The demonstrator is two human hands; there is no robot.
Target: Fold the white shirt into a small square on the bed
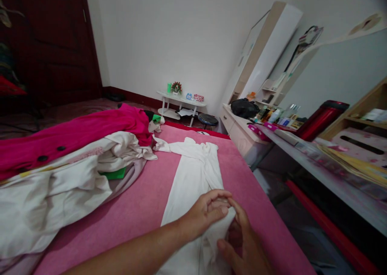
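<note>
A long white garment (pixel 193 174) lies stretched lengthwise on the pink bed cover (pixel 142 202). My left hand (pixel 207 212) rests on its near part with fingers curled, pinching the white cloth. My right hand (pixel 242 242) sits just right of it at the garment's right edge, thumb and fingers curled around a fold of the same cloth. The two hands touch each other at the fingertips. The near end of the garment is hidden under my hands and forearm.
A heap of clothes lies at the left: a bright pink coat (pixel 75 136) over white garments (pixel 60 182). A desk (pixel 317 166) with a red flask (pixel 323 120), bottles and papers runs along the right. A small white table (pixel 181 104) stands by the far wall.
</note>
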